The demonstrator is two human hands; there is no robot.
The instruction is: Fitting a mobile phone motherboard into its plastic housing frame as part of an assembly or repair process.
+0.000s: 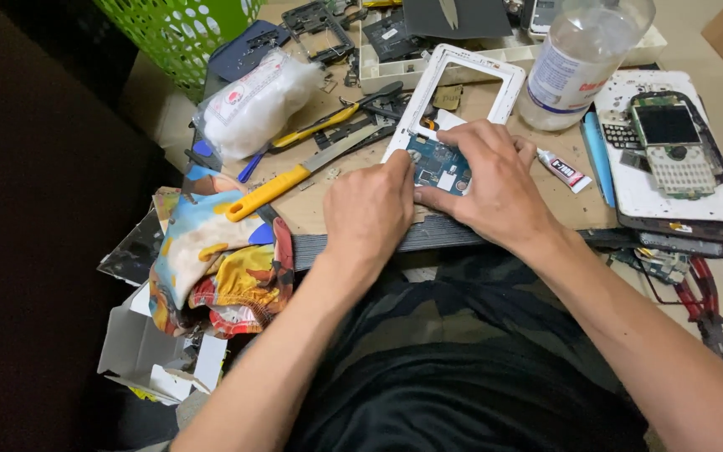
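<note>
On the cluttered wooden board, from my left, a crumpled multicoloured printed cloth (211, 259) lies at the edge, with a yellow-handled flat-bladed tool (294, 177) just above it, angled up toward a clear plastic bag of white wadding (253, 105). A green plastic mesh basket (179, 29) stands behind the bag. My left hand (370, 209) rests knuckles-up at the board's near edge, its fingers curled down onto the lower left corner of a small blue circuit board (438, 163); whether they pinch the board or only press it, I cannot tell. That circuit board sits at the bottom of a white rectangular plastic phone frame (495, 79), which lies flat near the middle of the board. My right hand (495, 180) covers the circuit board's right side, fingers spread over it and the thumb tucked beneath the near edge, grasping it. Just right of that hand lies a small white glue tube (566, 172), then a clear plastic bottle with a white label (579, 59), and farthest right a stack of opened phones topped by a grey keypad handset (675, 155).
</note>
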